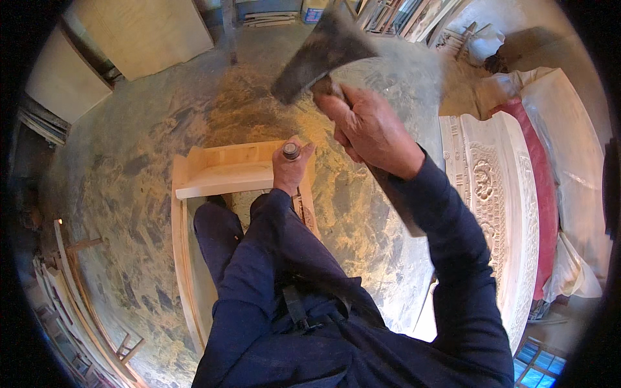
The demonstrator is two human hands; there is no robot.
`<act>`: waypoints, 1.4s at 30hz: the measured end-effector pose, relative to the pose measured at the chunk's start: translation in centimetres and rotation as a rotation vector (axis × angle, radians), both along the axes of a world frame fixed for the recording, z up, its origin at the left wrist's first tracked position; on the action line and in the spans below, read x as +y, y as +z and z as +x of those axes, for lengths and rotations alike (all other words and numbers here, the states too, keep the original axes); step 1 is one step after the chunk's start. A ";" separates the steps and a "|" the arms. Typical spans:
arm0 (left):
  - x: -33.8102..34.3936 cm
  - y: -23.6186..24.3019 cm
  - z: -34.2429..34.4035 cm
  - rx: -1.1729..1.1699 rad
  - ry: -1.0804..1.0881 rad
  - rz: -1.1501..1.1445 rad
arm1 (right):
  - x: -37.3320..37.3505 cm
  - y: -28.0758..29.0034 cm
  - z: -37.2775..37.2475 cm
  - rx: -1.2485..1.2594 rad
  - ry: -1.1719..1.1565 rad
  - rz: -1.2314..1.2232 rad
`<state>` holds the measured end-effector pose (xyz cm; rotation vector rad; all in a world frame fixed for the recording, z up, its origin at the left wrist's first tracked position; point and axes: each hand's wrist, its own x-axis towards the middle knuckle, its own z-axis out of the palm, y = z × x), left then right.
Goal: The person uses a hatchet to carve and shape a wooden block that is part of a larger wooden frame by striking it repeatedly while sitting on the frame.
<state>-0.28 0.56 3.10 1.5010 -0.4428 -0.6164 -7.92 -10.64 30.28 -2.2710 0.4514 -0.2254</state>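
Observation:
My right hand (375,126), raised on the right, is closed round the wooden handle of an axe (326,52), close below its wide dark head. The handle's long end (398,204) runs back under my forearm. My left hand (289,174) is wrapped round an upright chisel (291,151); only its round, ringed butt shows, and its blade is hidden below my fist. That fist is at the far right corner of a pale wooden frame (223,155) between and around my legs. The axe head is up and apart from the chisel, slightly blurred.
A carved pale wooden panel (488,194) stands at the right, beside red cloth (540,187) and a plastic sheet (569,129). Plywood boards (139,35) lean at the back left. Long wooden strips (77,304) lie at the lower left. Sawdust covers the floor (129,174).

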 end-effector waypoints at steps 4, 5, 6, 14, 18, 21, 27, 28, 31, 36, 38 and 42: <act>0.3 -1.6 0.7 -0.096 0.004 0.024 | 2.5 -5.0 -0.6 -0.011 -0.118 -0.195; 0.2 -0.9 0.0 -0.064 0.024 -0.035 | 2.5 -7.1 -1.9 0.122 -0.050 -0.324; 0.5 0.7 -1.1 -0.032 0.042 -0.090 | 2.5 -8.0 -3.2 0.149 -0.040 -0.238; 0.8 0.0 -2.1 -0.515 0.112 0.161 | 4.3 -8.8 -14.9 0.312 -0.478 0.257; -1.9 -0.5 2.4 0.301 0.091 -0.055 | 7.6 -13.2 -22.2 0.445 -0.559 0.401; -1.5 1.6 2.7 0.475 -0.125 -0.154 | 10.0 -19.3 -28.9 0.430 -0.562 0.445; -0.9 5.8 2.8 0.930 -0.556 -0.340 | 12.6 -18.3 -29.3 0.620 -0.865 0.877; -0.9 6.2 2.8 1.031 -0.532 -0.383 | 12.4 -17.3 -28.7 0.627 -0.821 0.838; -1.1 6.3 3.2 0.534 0.052 -0.234 | 12.7 -21.7 -31.3 0.457 -0.418 0.280; 0.8 7.4 2.8 0.306 0.255 -0.313 | 11.9 -19.7 -29.0 0.648 -0.714 0.687; 1.8 6.6 2.4 0.318 0.269 -0.294 | 12.0 -20.8 -29.7 0.549 -0.530 0.458; 2.8 5.0 1.7 0.315 0.332 -0.322 | 12.4 -21.3 -29.9 0.534 -0.330 0.257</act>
